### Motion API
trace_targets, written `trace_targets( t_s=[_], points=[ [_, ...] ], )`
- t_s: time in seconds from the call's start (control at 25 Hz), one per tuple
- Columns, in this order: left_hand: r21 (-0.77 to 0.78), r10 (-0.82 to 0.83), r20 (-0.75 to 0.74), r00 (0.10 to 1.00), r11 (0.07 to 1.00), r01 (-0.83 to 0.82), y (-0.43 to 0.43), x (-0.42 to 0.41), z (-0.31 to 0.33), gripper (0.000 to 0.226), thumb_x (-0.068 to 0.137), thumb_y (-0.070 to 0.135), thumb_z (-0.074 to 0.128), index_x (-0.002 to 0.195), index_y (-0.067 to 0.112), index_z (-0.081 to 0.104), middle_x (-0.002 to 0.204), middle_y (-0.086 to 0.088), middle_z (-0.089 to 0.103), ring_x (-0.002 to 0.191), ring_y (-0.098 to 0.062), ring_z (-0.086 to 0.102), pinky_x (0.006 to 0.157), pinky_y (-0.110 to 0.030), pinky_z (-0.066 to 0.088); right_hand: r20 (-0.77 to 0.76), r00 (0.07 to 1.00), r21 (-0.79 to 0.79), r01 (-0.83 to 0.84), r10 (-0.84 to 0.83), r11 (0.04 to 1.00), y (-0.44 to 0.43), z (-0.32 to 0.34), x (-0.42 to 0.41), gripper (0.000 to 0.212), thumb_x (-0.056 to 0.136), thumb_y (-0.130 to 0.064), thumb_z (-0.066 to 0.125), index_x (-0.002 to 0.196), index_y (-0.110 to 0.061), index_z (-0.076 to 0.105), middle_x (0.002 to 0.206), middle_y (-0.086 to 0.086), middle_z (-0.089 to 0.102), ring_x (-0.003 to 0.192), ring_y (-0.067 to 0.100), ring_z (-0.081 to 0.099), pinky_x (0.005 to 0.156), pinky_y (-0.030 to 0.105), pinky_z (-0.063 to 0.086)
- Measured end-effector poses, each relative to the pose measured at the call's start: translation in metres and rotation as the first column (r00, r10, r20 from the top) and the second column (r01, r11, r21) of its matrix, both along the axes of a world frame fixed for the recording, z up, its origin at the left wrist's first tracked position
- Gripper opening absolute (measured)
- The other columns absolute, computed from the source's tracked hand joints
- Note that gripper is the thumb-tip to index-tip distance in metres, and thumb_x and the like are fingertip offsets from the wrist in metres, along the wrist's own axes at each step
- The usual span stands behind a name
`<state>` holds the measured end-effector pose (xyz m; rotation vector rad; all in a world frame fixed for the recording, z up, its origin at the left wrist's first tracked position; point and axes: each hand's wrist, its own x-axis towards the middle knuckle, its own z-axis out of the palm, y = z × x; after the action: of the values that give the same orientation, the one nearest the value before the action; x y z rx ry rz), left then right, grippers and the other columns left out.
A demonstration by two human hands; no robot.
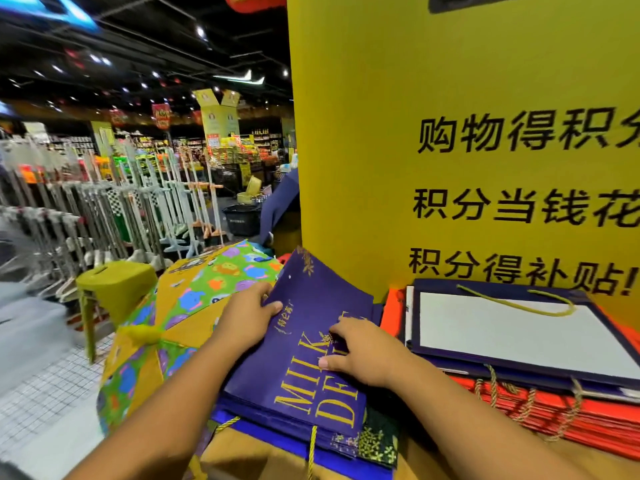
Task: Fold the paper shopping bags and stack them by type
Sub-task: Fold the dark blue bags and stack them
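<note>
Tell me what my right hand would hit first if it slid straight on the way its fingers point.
Probably your left hand: the right hand points leftward across the purple MILK paper bag, whose far edge that hand holds.

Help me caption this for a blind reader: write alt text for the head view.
Two hands handle a purple bag lettered MILK in gold, atop a stack of like bags: the left hand at its left edge, the right hand pressing its middle. Right of it, a navy bag with a yellow cord lies on orange-red bags, before a yellow sign.
</note>
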<state>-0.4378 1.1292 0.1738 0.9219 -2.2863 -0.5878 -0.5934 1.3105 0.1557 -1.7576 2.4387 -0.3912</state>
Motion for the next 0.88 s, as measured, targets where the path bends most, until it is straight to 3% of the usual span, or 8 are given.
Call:
trace_targets(
  t_s=[0.08, 0.2, 0.36, 0.52, 0.6, 0.68, 0.8, 0.88],
  points=[
    [0.202, -0.171, -0.223, 0.96, 0.955, 0.217, 0.008, 0.003, 0.03, 0.009, 0.093, 0.011, 0.066, 0.1, 0.017, 0.065, 0.091, 0.01, 0.074, 0.087, -0.018, 0.068, 0.079, -0.039, 0.056, 0.058, 0.998, -0.138, 0.046, -0.038, 0.989, 0.005, 0.01, -0.005, 0.083, 0.084, -0.064, 0.065, 0.151, -0.023, 0.037, 0.163, 0.005, 0.024, 0.149, 0.025, 0.023, 0.119, 0.039, 0.026],
    [0.179, -0.336, -0.309, 0.89, 0.898, 0.401, 0.021, 0.014, 0.084, 0.015, 0.093, 0.011, 0.066, 0.095, 0.027, 0.066, 0.096, 0.003, 0.074, 0.084, -0.018, 0.067, 0.08, -0.045, 0.056, 0.038, 0.987, -0.444, 0.155, -0.154, 0.883, 0.015, 0.048, -0.019, 0.092, 0.084, -0.06, 0.067, 0.156, -0.024, 0.024, 0.167, 0.002, 0.007, 0.153, 0.023, 0.006, 0.122, 0.038, 0.012],
    [0.156, -0.537, -0.246, 0.807, 0.8, 0.579, 0.051, 0.008, 0.145, 0.012, 0.094, 0.008, 0.063, 0.096, 0.02, 0.064, 0.101, -0.016, 0.071, 0.084, -0.028, 0.069, 0.076, -0.047, 0.058, 0.159, 0.973, -0.697, 0.229, -0.165, 0.679, 0.052, 0.125, -0.041, 0.087, 0.08, -0.057, 0.074, 0.15, -0.027, 0.032, 0.146, 0.002, 0.048, 0.133, 0.02, 0.045, 0.112, 0.037, 0.035],
    [0.037, -0.62, -0.179, 0.764, 0.772, 0.635, 0.08, -0.043, 0.156, 0.024, 0.091, 0.015, 0.069, 0.103, 0.025, 0.051, 0.095, 0.0, 0.071, 0.078, -0.015, 0.068, 0.068, -0.038, 0.057, 0.416, 0.909, -0.638, 0.319, -0.035, 0.701, 0.115, 0.162, -0.069, 0.031, 0.086, -0.04, 0.076, 0.11, -0.026, 0.062, 0.099, -0.007, 0.074, 0.087, 0.017, 0.072, 0.078, 0.039, 0.058],
    [-0.111, -0.555, -0.091, 0.827, 0.831, 0.545, 0.087, -0.076, 0.142, 0.038, 0.084, 0.028, 0.077, 0.106, 0.028, 0.045, 0.089, 0.008, 0.063, 0.069, -0.006, 0.056, 0.068, -0.03, 0.048, 0.573, 0.82, -0.614, 0.416, 0.015, 0.671, 0.144, 0.158, -0.083, 0.014, 0.09, -0.024, 0.073, 0.098, -0.019, 0.063, 0.091, 0.002, 0.076, 0.077, 0.022, 0.074, 0.066, 0.038, 0.06],
    [-0.093, -0.54, 0.031, 0.841, 0.836, 0.54, 0.088, -0.106, 0.115, 0.046, 0.08, 0.038, 0.079, 0.114, 0.029, 0.048, 0.099, 0.01, 0.06, 0.083, -0.007, 0.059, 0.076, -0.029, 0.048, 0.697, 0.717, -0.556, 0.536, 0.006, 0.634, 0.169, 0.144, -0.097, 0.009, 0.093, -0.014, 0.069, 0.094, -0.013, 0.06, 0.087, 0.009, 0.076, 0.07, 0.022, 0.074, 0.058, 0.033, 0.059],
    [0.117, -0.596, 0.137, 0.791, 0.803, 0.585, 0.081, -0.145, 0.07, 0.045, 0.082, 0.03, 0.08, 0.119, 0.027, 0.056, 0.108, 0.005, 0.063, 0.088, -0.009, 0.061, 0.073, -0.022, 0.051, 0.721, 0.652, -0.45, 0.698, -0.235, 0.557, 0.202, 0.106, -0.133, 0.009, 0.093, -0.016, 0.069, 0.09, -0.012, 0.061, 0.091, 0.012, 0.075, 0.075, 0.026, 0.073, 0.068, 0.038, 0.056],
    [0.069, -0.582, 0.217, 0.783, 0.81, 0.583, 0.081, -0.165, 0.047, 0.023, 0.087, 0.018, 0.075, 0.1, 0.03, 0.061, 0.098, 0.002, 0.064, 0.082, -0.011, 0.059, 0.065, -0.014, 0.044, 0.55, 0.64, -0.355, 0.76, -0.536, 0.544, 0.221, 0.078, -0.158, 0.02, 0.09, -0.029, 0.073, 0.085, -0.014, 0.06, 0.09, 0.009, 0.072, 0.078, 0.025, 0.069, 0.066, 0.034, 0.049]
  ],
)
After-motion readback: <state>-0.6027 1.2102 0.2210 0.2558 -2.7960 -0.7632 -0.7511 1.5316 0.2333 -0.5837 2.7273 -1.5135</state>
